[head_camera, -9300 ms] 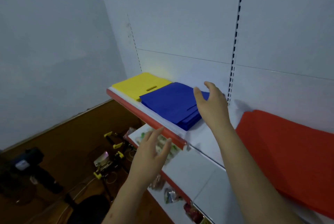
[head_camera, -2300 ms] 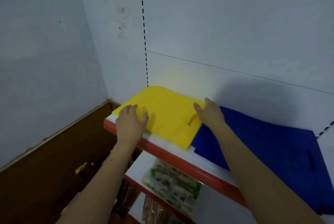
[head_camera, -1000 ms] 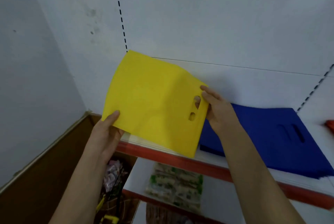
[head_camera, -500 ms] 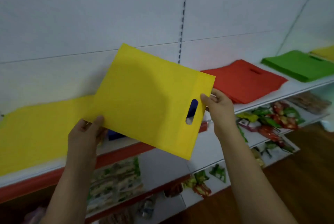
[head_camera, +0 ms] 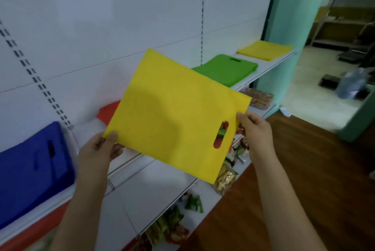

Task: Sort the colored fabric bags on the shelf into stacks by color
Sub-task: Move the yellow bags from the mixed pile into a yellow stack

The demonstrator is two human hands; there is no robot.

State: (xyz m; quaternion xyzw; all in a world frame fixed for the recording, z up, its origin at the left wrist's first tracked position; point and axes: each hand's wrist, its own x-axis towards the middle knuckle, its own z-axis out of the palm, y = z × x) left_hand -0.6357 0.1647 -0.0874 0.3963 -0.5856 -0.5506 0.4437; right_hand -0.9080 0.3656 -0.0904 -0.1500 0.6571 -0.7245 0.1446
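Lifted off the shelf's left end, the yellow bag (head_camera: 172, 112) is now pinched between left hand (head_camera: 98, 147) and right hand (head_camera: 256, 131), probably bound for the far yellow stack (head_camera: 263, 50).

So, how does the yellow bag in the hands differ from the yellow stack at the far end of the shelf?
The held yellow bag is in the air, tilted, pinched by the left hand and right hand; the yellow stack lies flat on the shelf. The held bag's handle slot shows; the stack's does not. Both are yellow.
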